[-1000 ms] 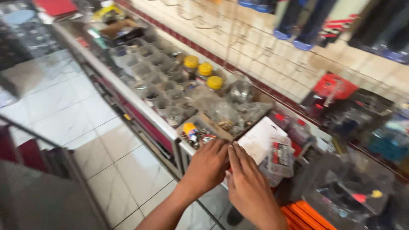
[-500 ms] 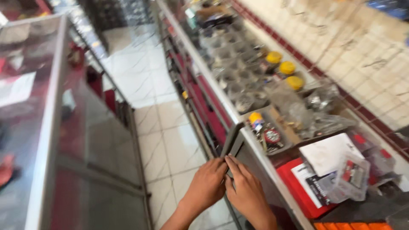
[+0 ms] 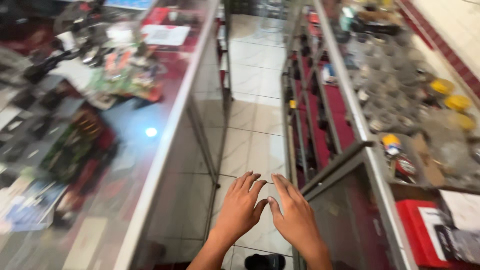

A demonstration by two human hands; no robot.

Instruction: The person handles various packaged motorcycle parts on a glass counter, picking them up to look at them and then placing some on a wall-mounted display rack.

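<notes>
My left hand [image 3: 240, 206] and my right hand [image 3: 295, 216] are held side by side, palms down, over the tiled aisle floor [image 3: 255, 135]. Both hold nothing and their fingers are spread; the left hand's little finger side nearly meets the right hand's thumb. My right hand hovers next to the metal corner frame of the right display counter [image 3: 350, 160]. On that counter lie several small clear containers [image 3: 395, 95] and yellow-lidded jars [image 3: 452, 102]. A red box [image 3: 412, 232] with white paper on it lies at the near right.
A long glass-topped showcase [image 3: 125, 150] runs along the left, packed with packaged goods and tools beneath the glass. Red-lined shelves [image 3: 320, 110] fill the right counter's open side. A dark shoe [image 3: 265, 261] shows at the bottom edge on the floor.
The view has swung left from the right counter to the aisle. My hands came off the counter's corner edge and now hover open over the floor, fingers spread.
</notes>
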